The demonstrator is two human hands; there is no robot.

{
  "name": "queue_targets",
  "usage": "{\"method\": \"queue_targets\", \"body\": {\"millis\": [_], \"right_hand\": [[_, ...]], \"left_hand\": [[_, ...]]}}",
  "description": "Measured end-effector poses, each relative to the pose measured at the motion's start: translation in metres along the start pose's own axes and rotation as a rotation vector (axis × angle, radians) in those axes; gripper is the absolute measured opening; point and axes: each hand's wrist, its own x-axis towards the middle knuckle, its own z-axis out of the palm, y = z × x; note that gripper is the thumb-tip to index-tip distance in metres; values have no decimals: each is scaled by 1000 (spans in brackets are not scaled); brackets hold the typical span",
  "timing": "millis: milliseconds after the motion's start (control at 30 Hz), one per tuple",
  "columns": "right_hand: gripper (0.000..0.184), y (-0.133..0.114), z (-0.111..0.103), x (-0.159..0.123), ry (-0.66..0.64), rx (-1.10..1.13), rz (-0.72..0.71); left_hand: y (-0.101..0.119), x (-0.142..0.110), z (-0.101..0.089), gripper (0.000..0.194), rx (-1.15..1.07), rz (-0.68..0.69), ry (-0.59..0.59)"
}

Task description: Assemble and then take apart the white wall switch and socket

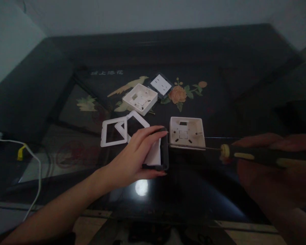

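Observation:
My left hand (140,149) is closed around a wall socket module (154,154) with a white face and a dark frame, gripping it by its edges. From the right, my right hand (272,163) holds a screwdriver (244,156) with a black and yellow handle. Its thin shaft runs leftward to the dark frame's right side; whether the tip touches is unclear. Just right of the module sits an open white mounting box (187,132). Left of my left hand lie two white frame covers, one flat cover (104,133) partly overlapping a tilted cover (139,117).
A second white mounting box (140,98) and another socket module (161,84) lie farther back on the glossy dark table (219,51), which bears a bird and flower design. A white cable (39,170) with a yellow tag (20,152) hangs at the left.

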Motion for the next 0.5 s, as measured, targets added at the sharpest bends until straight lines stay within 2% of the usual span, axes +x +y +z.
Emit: {"method": "queue_targets", "body": {"millis": [67, 100, 200, 333, 400, 500], "right_hand": [[32, -6, 3, 12, 73, 70, -118], [26, -8, 3, 18, 75, 97, -134], [14, -8, 1, 32, 26, 145, -28], [21, -2, 1, 38, 45, 184, 91], [21, 0, 3, 38, 49, 179, 89], [14, 1, 5, 37, 29, 155, 73]], "left_hand": [[0, 0, -1, 73, 95, 6, -20], [1, 0, -1, 71, 139, 20, -36], [5, 0, 0, 68, 217, 84, -111], [13, -2, 9, 67, 251, 150, -224], [15, -3, 13, 67, 254, 167, -219], [15, -4, 16, 66, 255, 179, -149]]}}
